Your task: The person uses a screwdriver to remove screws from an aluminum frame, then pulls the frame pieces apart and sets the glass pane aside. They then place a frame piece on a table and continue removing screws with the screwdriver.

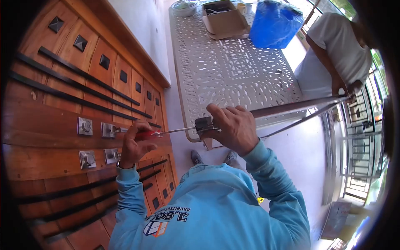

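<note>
My left hand (135, 143) is closed around the red handle of a screwdriver (146, 135), its thumb and fingers close to the shaft. The thin metal shaft points right, and its tip meets a small dark metal block (203, 123). My right hand (235, 127) grips that block between thumb and fingers, and part of it is hidden by the fingers. Both hands are held out in front of my chest, above the floor between the wooden door and the table.
At left, a wooden door (62, 143) bears black bars and square metal locks (85, 126). A patterned metal table (233, 79) carries an open cardboard box (227, 23) and a blue bin (275, 25). Another person (339, 50) stands at right near a long dark bar (296, 106).
</note>
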